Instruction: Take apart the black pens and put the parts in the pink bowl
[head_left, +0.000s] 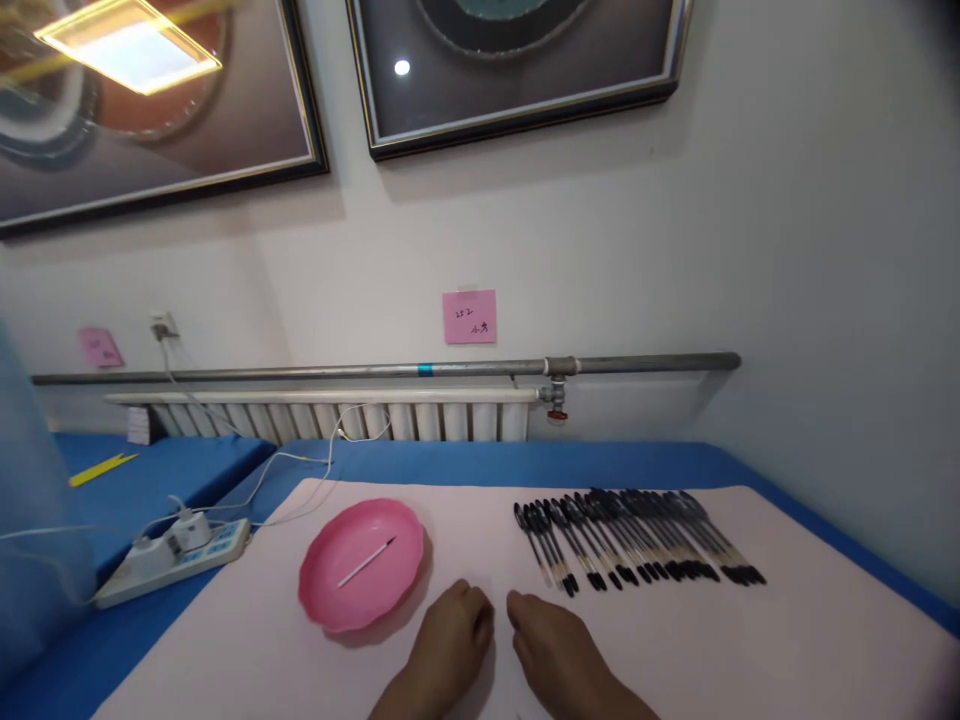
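Observation:
Both of my hands rest low in the head view, a little apart, on pale pink paper [637, 650]. My left hand [452, 632] is curled into a loose fist beside a pink scalloped dish [330, 600]; nothing shows in it. In that dish lies a pen refill [366, 562], thin and white with a dark tip. My right hand [553, 640] is also closed, knuckles up, with nothing sticking out of it. It is nearest to a row of black-capped pens [622, 535], which lie side by side at a slant to the right.
Blue cloth [495, 458] borders the paper. A power strip [172, 565] with plugs and white cables [330, 450] lies at the left. Behind the table are a radiator [405, 418], a metal pipe [360, 371] and a red-handled valve [556, 414]. A pink note [469, 317] hangs on the wall.

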